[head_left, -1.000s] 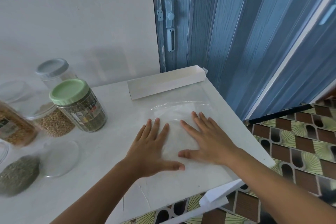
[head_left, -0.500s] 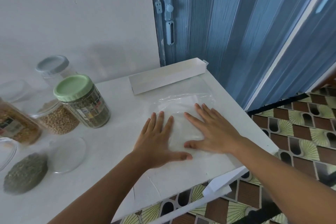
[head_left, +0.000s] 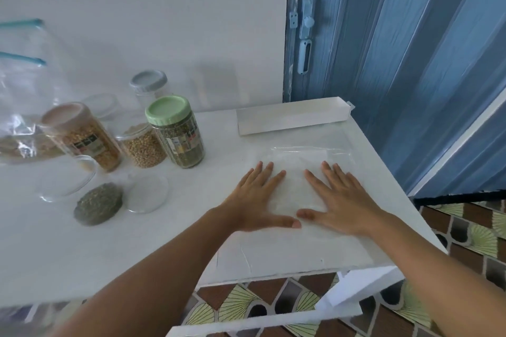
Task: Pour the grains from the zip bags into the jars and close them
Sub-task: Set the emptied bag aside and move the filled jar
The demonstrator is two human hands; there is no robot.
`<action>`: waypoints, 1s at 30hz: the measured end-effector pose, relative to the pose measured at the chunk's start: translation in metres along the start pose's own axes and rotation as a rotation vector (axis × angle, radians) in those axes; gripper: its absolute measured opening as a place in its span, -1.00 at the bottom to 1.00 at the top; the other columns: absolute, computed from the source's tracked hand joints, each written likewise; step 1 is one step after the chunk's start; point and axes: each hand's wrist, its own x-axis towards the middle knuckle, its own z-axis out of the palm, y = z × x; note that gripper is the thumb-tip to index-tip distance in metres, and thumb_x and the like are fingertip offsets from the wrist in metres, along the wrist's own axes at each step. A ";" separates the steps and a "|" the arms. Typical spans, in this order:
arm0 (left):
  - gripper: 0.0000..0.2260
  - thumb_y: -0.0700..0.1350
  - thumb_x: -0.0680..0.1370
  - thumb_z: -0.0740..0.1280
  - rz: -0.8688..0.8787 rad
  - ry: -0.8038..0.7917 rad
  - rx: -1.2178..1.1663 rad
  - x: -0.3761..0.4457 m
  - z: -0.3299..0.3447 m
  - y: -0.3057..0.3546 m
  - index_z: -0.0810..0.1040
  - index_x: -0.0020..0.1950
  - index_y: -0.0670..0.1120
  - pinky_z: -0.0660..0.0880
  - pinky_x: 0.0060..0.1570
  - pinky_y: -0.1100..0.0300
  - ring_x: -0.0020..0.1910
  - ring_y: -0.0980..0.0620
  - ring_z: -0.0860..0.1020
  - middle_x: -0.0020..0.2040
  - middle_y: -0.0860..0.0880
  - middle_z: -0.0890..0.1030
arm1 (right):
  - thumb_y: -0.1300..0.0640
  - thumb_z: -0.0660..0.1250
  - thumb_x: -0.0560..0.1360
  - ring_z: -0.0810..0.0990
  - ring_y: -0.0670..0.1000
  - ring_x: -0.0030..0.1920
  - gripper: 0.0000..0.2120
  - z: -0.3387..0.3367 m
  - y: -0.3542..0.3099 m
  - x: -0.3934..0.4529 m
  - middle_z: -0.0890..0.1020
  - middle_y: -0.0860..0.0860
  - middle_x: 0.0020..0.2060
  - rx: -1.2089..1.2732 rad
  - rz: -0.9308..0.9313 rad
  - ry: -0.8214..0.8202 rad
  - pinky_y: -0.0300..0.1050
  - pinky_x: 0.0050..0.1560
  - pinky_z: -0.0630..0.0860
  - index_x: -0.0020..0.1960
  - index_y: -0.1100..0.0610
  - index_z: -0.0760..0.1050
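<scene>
zip bag (head_left: pixel 301 172) flat on table (head_left: pixel 137 241), long axis seemingly toward wall | left hand (head_left: pixel 260 200), right hand (head_left: pixel 339 200) pressing, fingers straight

White table (head_left: pixel 68 249) bears jars (head_left: pixel 175 131), bags (head_left: pixel 301 172), box (head_left: pixel 293 119).

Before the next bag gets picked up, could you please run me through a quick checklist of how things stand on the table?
1. Both hands free: ok. The left hand and right hand lie flat, fingers straight, on the empty clear bag.
2. Flattened bag empty: ok, no grains show in it.
3. Green-lid jar closed: ok, lid on.
4. Soybean jar closed: not ok, no lid on it; a clear lid lies in front.
5. Green grains all in jars: not ok, a pile sits on the table.
6. Grey-lid jar contents: cannot tell.
</scene>
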 end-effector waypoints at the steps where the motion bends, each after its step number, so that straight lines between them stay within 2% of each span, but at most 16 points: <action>1: 0.07 0.65 0.37 0.20 -0.001 0.044 -0.047 -0.007 -0.005 0.000 -0.17 0.69 0.19 -0.18 0.64 -0.11 0.65 0.02 -0.32 0.70 0.04 -0.24 | -0.74 -0.19 0.31 -0.47 0.07 0.61 0.06 -0.003 0.000 0.000 -0.47 0.02 0.61 0.002 -0.001 -0.036 0.11 0.64 -0.30 0.61 -0.25 -0.47; 4: -0.09 0.55 0.46 0.25 -0.018 0.236 -0.076 -0.035 -0.029 -0.008 0.06 0.68 0.17 0.10 0.61 -0.01 0.63 0.05 0.06 0.67 0.04 0.15 | -0.77 -0.21 0.26 -0.46 0.09 0.62 0.10 -0.012 -0.002 0.002 -0.47 0.03 0.61 -0.038 0.008 -0.121 0.17 0.62 -0.32 0.58 -0.24 -0.52; 6: -0.21 0.45 0.53 0.29 -0.026 0.390 -0.046 -0.060 -0.046 -0.020 0.22 0.65 0.10 0.29 0.50 0.06 0.49 0.04 0.27 0.53 0.03 0.38 | -0.78 -0.19 0.24 -0.40 0.11 0.64 0.13 -0.021 -0.005 0.004 -0.42 0.04 0.63 -0.100 0.034 -0.155 0.26 0.58 -0.36 0.58 -0.25 -0.51; 8: -0.31 0.38 0.56 0.32 -0.037 0.559 -0.007 -0.090 -0.063 -0.036 0.35 0.58 0.04 0.42 0.36 0.06 0.35 0.03 0.40 0.37 0.02 0.50 | -0.79 -0.13 0.24 -0.32 0.14 0.66 0.15 -0.032 -0.011 0.004 -0.34 0.06 0.66 -0.157 0.058 -0.181 0.32 0.55 -0.39 0.62 -0.24 -0.45; 11: -0.43 0.30 0.56 0.37 -0.069 0.801 0.063 -0.140 -0.086 -0.068 0.48 0.44 -0.01 0.48 0.18 0.06 0.20 -0.01 0.45 0.21 0.02 0.54 | -0.74 -0.02 0.30 -0.23 0.18 0.68 0.14 -0.053 -0.028 0.003 -0.24 0.08 0.68 -0.219 0.090 -0.219 0.34 0.54 -0.38 0.65 -0.21 -0.36; 13: -0.40 0.31 0.53 0.41 -0.123 0.937 0.076 -0.172 -0.098 -0.095 0.48 0.44 -0.01 0.42 0.22 0.06 0.22 -0.06 0.43 0.22 0.00 0.51 | -0.67 0.08 0.38 -0.18 0.16 0.68 0.08 -0.067 -0.049 0.004 -0.15 0.06 0.69 -0.258 0.096 -0.183 0.33 0.56 -0.34 0.67 -0.21 -0.30; 15: -0.26 0.39 0.44 0.41 -0.229 1.031 0.056 -0.199 -0.107 -0.124 0.43 0.48 0.00 0.32 0.34 0.06 0.28 -0.13 0.38 0.29 -0.04 0.45 | -0.61 0.08 0.45 -0.07 0.12 0.68 -0.02 -0.079 -0.082 0.006 -0.03 0.03 0.69 -0.266 0.062 -0.100 0.29 0.60 -0.23 0.68 -0.22 -0.23; 17: -0.08 0.49 0.33 0.39 -0.382 1.018 -0.037 -0.219 -0.112 -0.151 0.32 0.55 0.03 0.20 0.47 -0.01 0.40 -0.15 0.28 0.40 -0.08 0.34 | -0.58 0.10 0.47 0.07 0.10 0.65 -0.07 -0.090 -0.129 0.008 0.10 0.00 0.66 -0.196 -0.019 -0.009 0.18 0.61 -0.01 0.68 -0.23 -0.15; 19: 0.09 0.55 0.24 0.44 -0.499 0.939 -0.176 -0.233 -0.112 -0.174 0.16 0.61 0.08 0.15 0.54 -0.12 0.48 -0.10 0.17 0.48 -0.07 0.22 | -0.56 0.18 0.46 0.20 0.10 0.58 -0.07 -0.091 -0.183 0.014 0.24 0.00 0.59 -0.060 -0.110 0.058 0.07 0.52 0.25 0.68 -0.21 -0.05; 21: 0.20 0.52 0.17 0.52 -0.540 0.858 -0.298 -0.242 -0.107 -0.203 0.07 0.64 0.08 0.16 0.56 -0.16 0.53 -0.06 0.12 0.52 -0.02 0.18 | -0.55 0.26 0.43 0.27 0.12 0.53 -0.06 -0.082 -0.235 0.028 0.32 0.03 0.53 0.097 -0.183 0.081 0.08 0.44 0.36 0.66 -0.21 0.03; 23: 0.27 0.51 0.10 0.56 -0.541 0.764 -0.450 -0.248 -0.106 -0.227 0.06 0.64 0.09 0.25 0.54 -0.18 0.55 -0.05 0.20 0.53 -0.01 0.24 | -0.55 0.32 0.39 0.31 0.15 0.50 -0.04 -0.067 -0.278 0.045 0.34 0.05 0.52 0.226 -0.221 0.079 0.13 0.43 0.39 0.64 -0.20 0.09; 25: 0.24 0.38 0.10 0.67 -0.484 0.677 -0.640 -0.249 -0.104 -0.246 0.11 0.62 0.09 0.40 0.46 -0.12 0.43 0.09 0.41 0.44 0.09 0.40 | -0.53 0.37 0.37 0.29 0.18 0.53 0.02 -0.054 -0.313 0.060 0.30 0.10 0.57 0.267 -0.217 0.083 0.15 0.46 0.37 0.65 -0.10 0.10; 27: 0.08 0.18 0.18 0.72 -0.408 0.611 -0.752 -0.247 -0.102 -0.259 0.20 0.56 0.12 0.47 0.38 0.00 0.32 0.21 0.48 0.30 0.19 0.49 | -0.51 0.40 0.37 0.19 0.21 0.59 0.11 -0.044 -0.337 0.070 0.19 0.15 0.62 0.264 -0.152 0.055 0.17 0.51 0.32 0.68 0.01 0.03; 30: 0.00 0.13 0.22 0.73 -0.347 0.581 -0.793 -0.244 -0.096 -0.274 0.29 0.55 0.12 0.51 0.28 0.06 0.35 0.09 0.50 0.36 0.08 0.51 | -0.55 0.41 0.31 0.14 0.26 0.59 0.20 -0.031 -0.355 0.080 0.10 0.14 0.64 0.210 -0.052 -0.001 0.22 0.47 0.33 0.68 0.04 -0.02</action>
